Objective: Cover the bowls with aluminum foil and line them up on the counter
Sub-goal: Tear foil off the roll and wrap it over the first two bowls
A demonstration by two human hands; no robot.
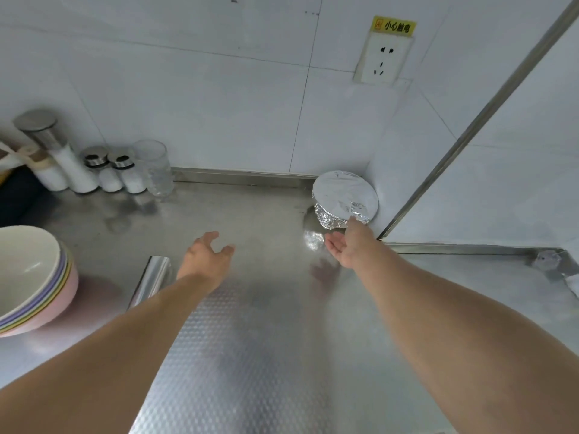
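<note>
We look down on a stainless steel counter (250, 214) that runs back to a white tiled wall. In its far right corner stands a foil-covered bowl (344, 198), close to both walls. At the left edge sits a stack of pastel bowls (34, 277), uncovered, the top one cream inside. Just right of the stack lies a roll of aluminum foil (152, 281), and a sheet of embossed foil (225, 355) is spread flat from it across the near counter. Along the back left stand four shakers (81, 170) holding white grains, and beside them a clear empty glass (156, 167).
</note>
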